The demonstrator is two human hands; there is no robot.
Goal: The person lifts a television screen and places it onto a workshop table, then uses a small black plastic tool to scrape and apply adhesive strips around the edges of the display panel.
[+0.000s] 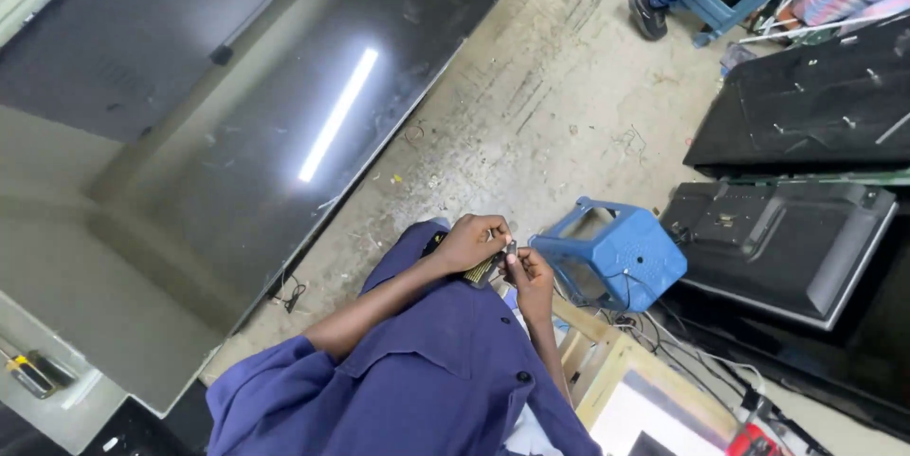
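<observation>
Holding: I saw a small dark part (509,249) pinched between both hands, just above the lap, near a blue stool (611,257).
Handling: it looked light, stiff and easily dropped; I judged its edges the safest grip.
Left hand (471,241): fingers curled closed on the part, wrist bent inward.
Right hand (531,271): fingertips closed on its lower end, forearm raised.

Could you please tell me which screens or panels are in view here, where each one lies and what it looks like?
Large flat screen: on the floor at left, long, glossy black, mirroring a ceiling light.
Television back: right of the blue stool, black with a grey edge.
Second dark panel: upper right, black, face down.
Both hands, left hand and right hand, hold a small part.
</observation>
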